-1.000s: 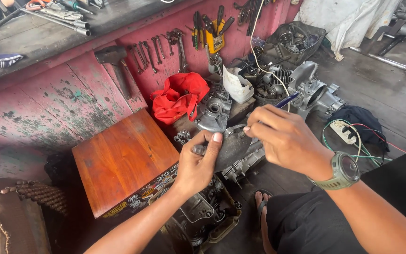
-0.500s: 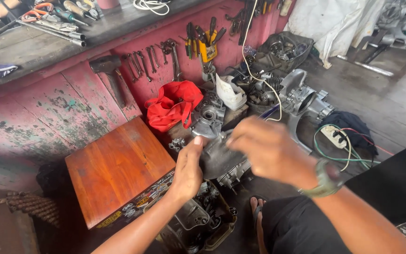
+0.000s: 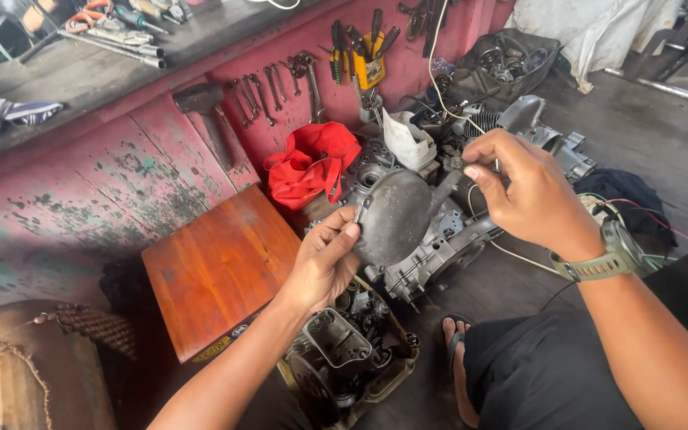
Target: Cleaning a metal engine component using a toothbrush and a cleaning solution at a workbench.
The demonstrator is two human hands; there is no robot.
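Fingers (image 3: pixel 342 236) of left hand (image 3: pixel 324 263) pinched on rim of dark round engine cover (image 3: pixel 394 216), held tilted just above grey engine casing (image 3: pixel 447 247) on the floor. Right hand (image 3: pixel 531 195), fingers curled together near cover's upper edge; what they grip, cannot tell. Red cloth (image 3: pixel 310 163) lies behind, beside wooden board (image 3: pixel 220 267).

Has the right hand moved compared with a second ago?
Yes. The right hand now sits farther back, nearer the white container, and no longer close beside the left hand.
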